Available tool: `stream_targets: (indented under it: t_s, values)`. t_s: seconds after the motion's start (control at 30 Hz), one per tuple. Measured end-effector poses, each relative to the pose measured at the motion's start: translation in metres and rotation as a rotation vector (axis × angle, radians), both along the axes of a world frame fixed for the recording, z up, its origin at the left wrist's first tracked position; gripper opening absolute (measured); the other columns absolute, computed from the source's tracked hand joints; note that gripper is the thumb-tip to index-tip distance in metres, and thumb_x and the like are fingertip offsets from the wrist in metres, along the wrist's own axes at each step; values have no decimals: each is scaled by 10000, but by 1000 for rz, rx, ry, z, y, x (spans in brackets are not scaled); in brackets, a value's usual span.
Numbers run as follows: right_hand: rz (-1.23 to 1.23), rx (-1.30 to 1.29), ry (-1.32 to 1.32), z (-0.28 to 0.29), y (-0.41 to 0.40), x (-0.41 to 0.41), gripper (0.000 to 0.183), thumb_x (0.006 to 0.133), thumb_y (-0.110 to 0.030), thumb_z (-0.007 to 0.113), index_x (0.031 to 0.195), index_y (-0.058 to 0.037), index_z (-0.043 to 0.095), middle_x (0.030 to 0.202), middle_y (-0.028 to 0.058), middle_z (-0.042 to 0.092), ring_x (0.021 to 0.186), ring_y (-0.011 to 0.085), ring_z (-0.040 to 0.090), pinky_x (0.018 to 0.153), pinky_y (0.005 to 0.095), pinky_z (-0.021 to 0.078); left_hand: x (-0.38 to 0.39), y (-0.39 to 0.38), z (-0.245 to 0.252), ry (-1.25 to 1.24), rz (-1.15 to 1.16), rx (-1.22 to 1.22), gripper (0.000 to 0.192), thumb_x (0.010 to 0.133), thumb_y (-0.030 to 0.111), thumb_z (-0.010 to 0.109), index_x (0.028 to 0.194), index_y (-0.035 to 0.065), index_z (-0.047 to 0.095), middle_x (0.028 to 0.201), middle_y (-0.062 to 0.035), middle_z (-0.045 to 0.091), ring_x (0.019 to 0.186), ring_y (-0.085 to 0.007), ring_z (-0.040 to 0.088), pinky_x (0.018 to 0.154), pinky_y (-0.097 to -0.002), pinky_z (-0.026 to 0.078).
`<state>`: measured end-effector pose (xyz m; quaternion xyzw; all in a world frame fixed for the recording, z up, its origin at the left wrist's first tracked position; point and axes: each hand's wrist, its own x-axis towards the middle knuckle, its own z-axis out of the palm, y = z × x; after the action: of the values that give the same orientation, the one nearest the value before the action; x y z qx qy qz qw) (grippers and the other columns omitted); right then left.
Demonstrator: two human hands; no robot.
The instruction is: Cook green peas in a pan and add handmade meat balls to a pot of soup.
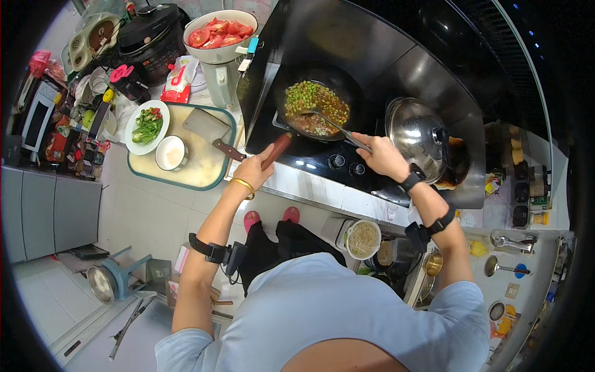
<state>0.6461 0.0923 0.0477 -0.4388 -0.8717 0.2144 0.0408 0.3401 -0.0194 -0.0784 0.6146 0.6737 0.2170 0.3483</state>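
My left hand (254, 171) is closed around the wooden handle (278, 149) of a black wok (354, 90) on the cooktop. In the wok lie chopped green pieces (301, 96) and a brown, bubbling sauce. My right hand (384, 158) grips a metal spatula (338, 127), its blade down in the food. Left of the wok, a cleaver (207, 124) lies on a cutting board (204, 174) with a green rim, its handle near my left hand. A white bowl (171, 153) and a white plate (131, 143) of sliced green and red peppers (148, 126) are also there.
A lidded pan (413, 135) stands on the cooktop's right side. Behind the board, a bowl of cut tomatoes (220, 34) sits atop a pale appliance, beside a black electric cooker (151, 44). Below the counter edge stands a white container of bean sprouts (363, 239). Two control knobs (347, 165) face me.
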Motion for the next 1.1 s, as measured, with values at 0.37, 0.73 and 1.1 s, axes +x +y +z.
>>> stream_targets:
  t_s: [0.37,0.73,1.1]
  values:
    - [-613,-461,-53,83,65,58,285,903,-234,592,895,48,636,643,106,668,403,104,511,384,231,367,2,4,13,-8,-8,-81,583,839,263,593,1394,234,420,970,-240,642,913,-399,617,824,-450,482]
    - [-803,-856,-92,34,114,64,361,952,-352,527,923,-7,631,597,-7,537,371,27,330,316,182,214,-1,1,-1,-23,12,-49,609,829,248,610,1403,215,411,892,-246,638,826,-379,633,777,-423,492]
    - [-654,-567,272,-62,73,66,357,894,-377,637,894,-21,668,528,-34,459,399,44,331,386,221,216,1,2,6,-33,10,-101,620,824,267,608,1408,263,400,914,-215,659,842,-377,638,773,-435,496]
